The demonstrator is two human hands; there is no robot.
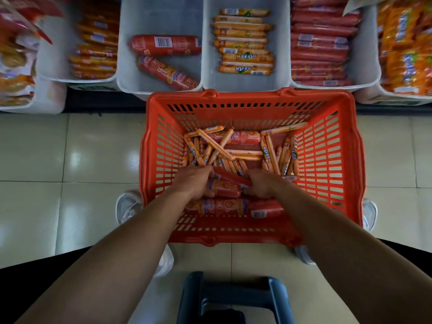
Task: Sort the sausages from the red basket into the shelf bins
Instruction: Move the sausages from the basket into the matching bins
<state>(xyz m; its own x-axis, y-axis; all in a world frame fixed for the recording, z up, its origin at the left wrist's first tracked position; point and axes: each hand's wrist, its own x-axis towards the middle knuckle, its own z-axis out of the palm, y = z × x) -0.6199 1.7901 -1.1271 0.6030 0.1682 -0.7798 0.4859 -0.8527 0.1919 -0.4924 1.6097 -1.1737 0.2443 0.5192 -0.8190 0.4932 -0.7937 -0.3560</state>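
gripping fat sausages (225, 188) with curled left hand (193, 181) and right hand (262, 183) at 6 o'clock of red basket (252, 97), thin sausages (271, 152) heaped toward 12 o'clock, shelf bins (161, 18) beyond

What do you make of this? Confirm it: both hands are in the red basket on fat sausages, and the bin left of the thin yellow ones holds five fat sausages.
Not five: the head view shows two fat sausages in that bin. The rest holds: left hand and right hand are in the red basket, both gripping basket sausages.
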